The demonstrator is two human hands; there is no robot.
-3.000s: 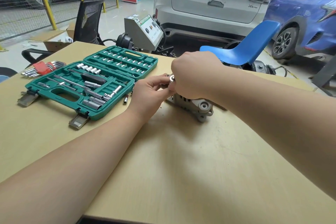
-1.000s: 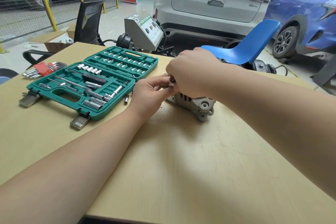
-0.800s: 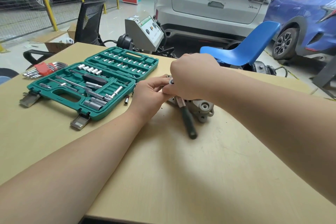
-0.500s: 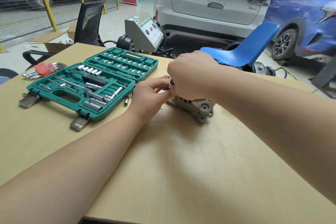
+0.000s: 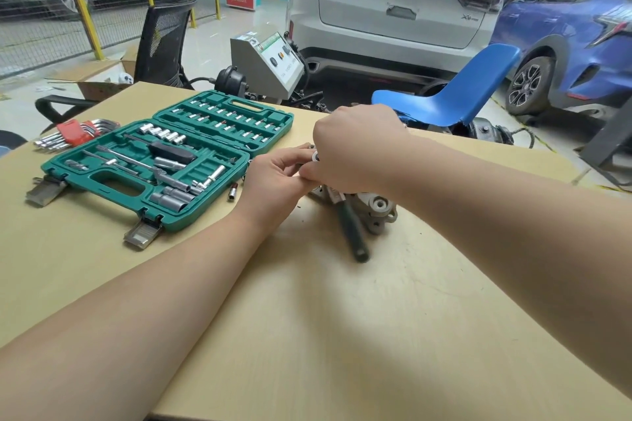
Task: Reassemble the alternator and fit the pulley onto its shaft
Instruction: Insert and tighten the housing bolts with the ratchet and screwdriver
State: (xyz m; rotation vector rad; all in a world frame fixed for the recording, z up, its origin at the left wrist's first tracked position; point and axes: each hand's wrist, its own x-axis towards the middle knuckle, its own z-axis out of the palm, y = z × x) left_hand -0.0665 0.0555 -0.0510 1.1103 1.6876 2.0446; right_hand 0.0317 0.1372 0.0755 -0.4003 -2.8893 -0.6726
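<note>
The grey cast alternator sits on the wooden table, mostly hidden under my hands. My right hand is closed over its top, gripping a ratchet wrench whose dark green handle sticks out toward me. A small silver round part, the ratchet head or socket, shows at my fingertips. My left hand pinches the alternator's top from the left side. The pulley is hidden.
An open green socket set case lies left of my hands, with a loose small socket by its edge. A red-holdered hex key set lies far left. A blue chair, a grey machine and parked cars stand behind the table.
The ratchet handle has swung back out toward me from under my right hand, as it did 0.8 s ago. Both hands stay on the alternator.
</note>
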